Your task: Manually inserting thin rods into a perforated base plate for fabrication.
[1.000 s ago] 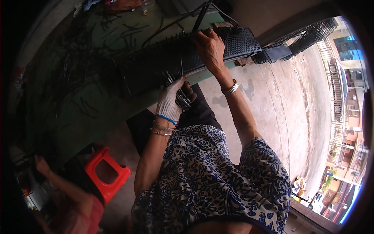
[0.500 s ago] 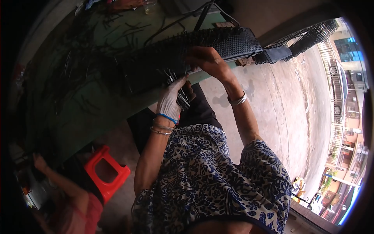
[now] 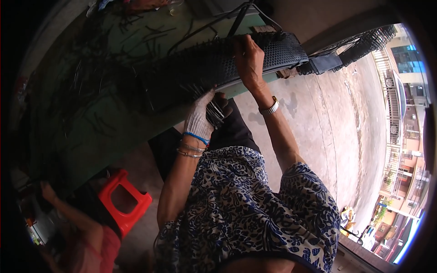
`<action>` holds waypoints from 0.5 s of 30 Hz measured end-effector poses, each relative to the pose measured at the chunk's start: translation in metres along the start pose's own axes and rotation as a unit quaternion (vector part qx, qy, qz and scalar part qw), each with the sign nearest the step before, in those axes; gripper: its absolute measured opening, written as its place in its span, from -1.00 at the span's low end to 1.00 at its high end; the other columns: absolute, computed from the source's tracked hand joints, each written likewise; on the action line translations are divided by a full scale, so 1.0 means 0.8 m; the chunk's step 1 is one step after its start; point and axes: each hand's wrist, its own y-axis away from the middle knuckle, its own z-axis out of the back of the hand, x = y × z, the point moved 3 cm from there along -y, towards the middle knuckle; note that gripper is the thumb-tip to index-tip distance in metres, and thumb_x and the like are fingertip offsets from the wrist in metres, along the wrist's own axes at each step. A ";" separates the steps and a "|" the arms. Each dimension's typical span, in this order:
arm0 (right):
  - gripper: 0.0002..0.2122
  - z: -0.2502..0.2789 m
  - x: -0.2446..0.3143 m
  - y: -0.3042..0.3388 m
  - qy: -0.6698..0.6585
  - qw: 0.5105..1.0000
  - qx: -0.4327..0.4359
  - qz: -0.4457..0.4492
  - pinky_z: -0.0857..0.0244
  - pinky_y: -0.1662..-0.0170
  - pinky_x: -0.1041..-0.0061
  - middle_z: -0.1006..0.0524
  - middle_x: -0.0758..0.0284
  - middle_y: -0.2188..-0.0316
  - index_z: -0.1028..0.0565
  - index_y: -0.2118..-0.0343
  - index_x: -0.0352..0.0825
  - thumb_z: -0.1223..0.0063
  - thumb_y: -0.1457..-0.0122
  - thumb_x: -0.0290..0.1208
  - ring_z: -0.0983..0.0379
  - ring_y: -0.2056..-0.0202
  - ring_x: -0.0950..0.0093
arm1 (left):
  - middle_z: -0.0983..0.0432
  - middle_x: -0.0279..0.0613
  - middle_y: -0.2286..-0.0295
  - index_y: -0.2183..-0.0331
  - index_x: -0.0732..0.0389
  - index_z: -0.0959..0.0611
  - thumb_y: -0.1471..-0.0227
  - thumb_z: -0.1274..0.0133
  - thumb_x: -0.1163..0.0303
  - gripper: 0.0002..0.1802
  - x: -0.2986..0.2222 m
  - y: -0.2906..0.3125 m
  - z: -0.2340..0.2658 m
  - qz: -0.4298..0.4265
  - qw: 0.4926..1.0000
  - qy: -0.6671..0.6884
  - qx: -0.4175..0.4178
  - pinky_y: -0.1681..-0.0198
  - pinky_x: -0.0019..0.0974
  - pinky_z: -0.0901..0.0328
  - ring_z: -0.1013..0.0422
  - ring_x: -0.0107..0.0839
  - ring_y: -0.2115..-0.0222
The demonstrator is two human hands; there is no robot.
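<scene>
My left hand, in a pale knitted glove with a blue cuff, is closed around a bundle of thin dark sticks at the table's near edge. Their upper ends fan out past my fingers. A long black board full of small holes lies across the table, with many thin dark pieces standing up along its far part. At this board is my bare right hand, its fingers bent together in a pinch over the far side. Whatever sits between those fingertips is hidden or too small to make out.
Loose dark sticks lie scattered over the green table. Black stands and panels extend beyond the board at the right. A red plastic stool stands lower left, beside another person whose arm reaches to the table.
My right hand has moved from near the bundle up and away, to the far side of the board. My left hand still grips the sticks in nearly the same place.
</scene>
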 end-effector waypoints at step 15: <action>-0.72 0.001 0.029 0.028 -0.142 0.936 0.302 0.108 -0.35 0.28 0.49 -0.55 0.23 0.29 -0.51 0.10 -0.31 -0.08 -0.09 -0.48 -0.49 0.33 0.43 | -0.56 -0.24 0.50 0.31 0.17 -0.62 -0.07 -0.09 0.33 -0.85 -0.012 0.010 -0.001 -0.039 0.997 -0.055 -0.023 0.50 -0.37 -0.39 -0.47 -0.44 0.53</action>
